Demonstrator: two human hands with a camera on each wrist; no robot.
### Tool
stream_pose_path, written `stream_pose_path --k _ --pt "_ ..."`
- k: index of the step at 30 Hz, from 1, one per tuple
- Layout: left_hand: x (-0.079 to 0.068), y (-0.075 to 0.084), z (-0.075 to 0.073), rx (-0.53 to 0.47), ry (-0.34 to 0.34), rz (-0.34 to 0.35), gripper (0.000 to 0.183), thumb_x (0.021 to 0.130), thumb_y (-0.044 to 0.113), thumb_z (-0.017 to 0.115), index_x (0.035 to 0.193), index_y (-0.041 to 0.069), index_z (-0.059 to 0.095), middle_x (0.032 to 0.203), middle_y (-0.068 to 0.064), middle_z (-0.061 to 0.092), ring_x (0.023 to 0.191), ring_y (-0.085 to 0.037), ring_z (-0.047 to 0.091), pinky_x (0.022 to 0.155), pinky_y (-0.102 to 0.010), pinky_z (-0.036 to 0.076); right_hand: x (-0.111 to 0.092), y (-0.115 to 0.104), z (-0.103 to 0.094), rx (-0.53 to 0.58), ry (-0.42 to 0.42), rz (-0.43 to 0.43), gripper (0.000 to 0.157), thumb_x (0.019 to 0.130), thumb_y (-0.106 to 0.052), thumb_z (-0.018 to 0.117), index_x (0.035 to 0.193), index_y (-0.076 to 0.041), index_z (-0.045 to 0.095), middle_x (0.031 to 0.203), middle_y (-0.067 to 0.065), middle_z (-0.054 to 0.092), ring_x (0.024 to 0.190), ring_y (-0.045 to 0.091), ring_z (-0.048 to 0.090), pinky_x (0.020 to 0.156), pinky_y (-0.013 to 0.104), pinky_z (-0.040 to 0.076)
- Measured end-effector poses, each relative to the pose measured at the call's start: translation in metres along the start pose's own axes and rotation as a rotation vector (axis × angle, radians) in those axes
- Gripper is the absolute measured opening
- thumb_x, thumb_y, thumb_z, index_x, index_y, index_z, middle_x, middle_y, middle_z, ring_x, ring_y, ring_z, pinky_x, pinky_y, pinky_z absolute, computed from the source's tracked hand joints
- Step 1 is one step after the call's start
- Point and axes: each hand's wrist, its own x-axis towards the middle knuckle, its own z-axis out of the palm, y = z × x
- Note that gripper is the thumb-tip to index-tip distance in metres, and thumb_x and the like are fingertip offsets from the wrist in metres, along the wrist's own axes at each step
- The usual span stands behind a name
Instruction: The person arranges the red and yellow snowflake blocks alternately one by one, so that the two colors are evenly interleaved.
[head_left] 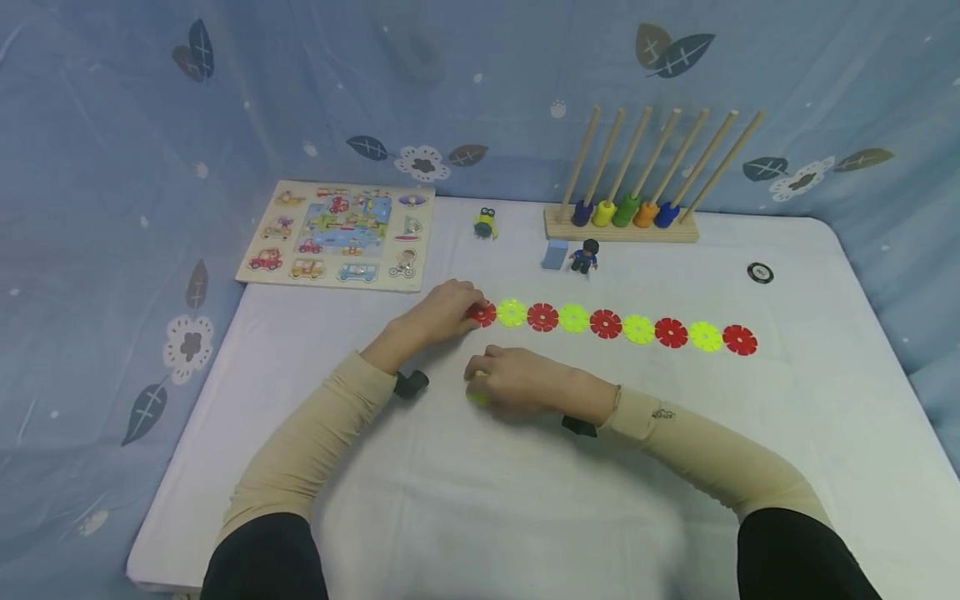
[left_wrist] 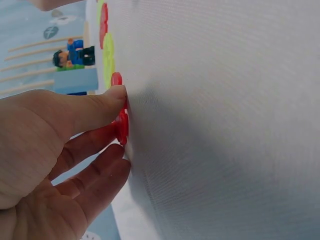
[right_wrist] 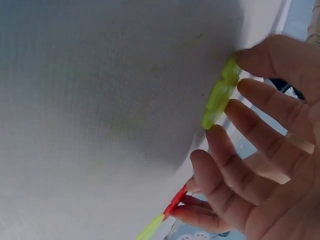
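Note:
A row of flower-shaped discs, red and yellow-green by turns, runs across the white table. My left hand (head_left: 444, 312) is at the row's left end, where its thumb and fingers pinch the edges of a red flower disc (left_wrist: 122, 129). Closer to me, the right hand (head_left: 519, 380) holds a yellow-green flower disc (right_wrist: 220, 95) by its rim between thumb and fingertips, low over the tablecloth. In the head view that disc is partly hidden under the fingers. Beside the left hand's red disc lies another yellow-green disc (head_left: 512, 313) of the row.
A wooden picture puzzle (head_left: 257, 265) lies at the back left. Behind the row are a small green figure (head_left: 485, 223), a blue block (head_left: 555, 254) and a toy figure (head_left: 585, 256). A peg stand (head_left: 622, 232) with coloured rings is farther back; a black ring (head_left: 760, 272) lies right.

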Motion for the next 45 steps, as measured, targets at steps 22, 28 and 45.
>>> stream_pose_path --k 22,28,45 --pt "0.009 0.008 0.001 -0.005 -0.017 0.029 0.032 0.088 0.016 0.070 0.119 0.006 0.065 0.111 -0.009 0.066 0.106 -0.024 0.059 0.097 -0.036 0.048 -0.064 0.033 -0.009 0.148 0.026 0.276 0.065 0.073 -0.030 0.081 0.132 -0.024 0.056 0.126 0.001 0.060 0.118 0.021 0.056 0.097 0.040 0.051" --pt "0.008 0.004 0.003 -0.022 -0.016 0.011 0.033 0.089 0.017 0.069 0.120 0.007 0.065 0.112 -0.008 0.066 0.107 -0.023 0.058 0.096 -0.036 0.048 -0.102 0.049 -0.007 0.178 0.104 0.377 0.065 0.071 -0.026 0.082 0.131 -0.021 0.057 0.128 0.002 0.060 0.119 0.024 0.056 0.095 0.043 0.052" --pt "0.000 -0.001 0.003 -0.044 -0.001 -0.009 0.034 0.088 0.017 0.070 0.120 0.006 0.065 0.116 -0.010 0.066 0.111 -0.026 0.057 0.100 -0.039 0.047 -0.216 0.083 0.002 0.185 0.233 0.687 0.060 0.072 -0.015 0.077 0.128 -0.010 0.058 0.123 0.015 0.061 0.111 0.034 0.056 0.086 0.052 0.053"
